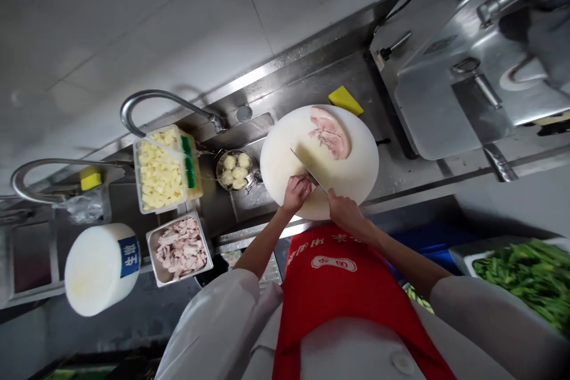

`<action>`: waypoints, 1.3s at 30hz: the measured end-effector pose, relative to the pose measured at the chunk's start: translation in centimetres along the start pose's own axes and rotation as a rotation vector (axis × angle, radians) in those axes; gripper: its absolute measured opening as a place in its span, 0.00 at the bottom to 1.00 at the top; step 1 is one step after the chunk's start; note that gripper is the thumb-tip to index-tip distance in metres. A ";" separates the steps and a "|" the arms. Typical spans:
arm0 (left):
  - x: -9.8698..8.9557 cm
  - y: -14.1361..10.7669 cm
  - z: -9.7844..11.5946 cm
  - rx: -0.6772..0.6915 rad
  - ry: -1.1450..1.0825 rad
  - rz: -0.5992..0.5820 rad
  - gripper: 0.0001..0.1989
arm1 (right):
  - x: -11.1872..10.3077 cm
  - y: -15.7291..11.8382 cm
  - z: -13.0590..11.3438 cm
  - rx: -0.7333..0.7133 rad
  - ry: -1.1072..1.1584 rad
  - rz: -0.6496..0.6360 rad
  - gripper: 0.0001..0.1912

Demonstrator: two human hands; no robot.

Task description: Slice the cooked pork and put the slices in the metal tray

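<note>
Two hands over a round white board [278, 133], and the right hand [345, 209] has its grip closed around the handle of a knife [307, 168]. Left hand [297, 192] is curled up right beside the blade; honestly can't tell what, if anything, it's pinching. The pale slab of meat [342, 139] sits on the far right part of the board, apart from both hands. For clean cuts, I'd tuck the left fingertips behind the knuckles and use smooth strokes. Both forearms angle inward, blade slanting away to the left.
</note>
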State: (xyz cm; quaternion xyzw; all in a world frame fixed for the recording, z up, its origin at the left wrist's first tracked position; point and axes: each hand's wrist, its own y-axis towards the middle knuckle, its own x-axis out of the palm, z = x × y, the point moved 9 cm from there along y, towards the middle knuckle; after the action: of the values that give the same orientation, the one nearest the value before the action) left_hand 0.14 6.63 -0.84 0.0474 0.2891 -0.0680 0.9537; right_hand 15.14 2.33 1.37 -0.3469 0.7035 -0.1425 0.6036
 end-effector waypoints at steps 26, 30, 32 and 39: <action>0.7 0.7 -2.1 0.014 -0.027 -0.077 0.11 | 0.7 -3.6 -1.3 0.021 0.029 -0.074 0.17; 0.7 0.5 -3.1 -0.057 -0.078 -0.073 0.10 | -2.0 1.5 -2.5 -0.001 0.054 -0.017 0.18; 0.7 0.4 -3.5 -0.096 -0.109 -0.055 0.11 | -2.8 2.4 -2.3 0.006 0.046 0.000 0.19; 0.9 0.3 -3.4 -0.057 -0.093 -0.076 0.10 | -0.7 -3.1 -1.0 0.012 0.018 -0.082 0.18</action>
State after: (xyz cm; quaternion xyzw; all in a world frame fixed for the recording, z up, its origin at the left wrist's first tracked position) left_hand -0.89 7.26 -4.14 0.0062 0.2478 -0.0981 0.9638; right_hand 15.17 0.34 4.08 -0.3707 0.6933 -0.1744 0.5929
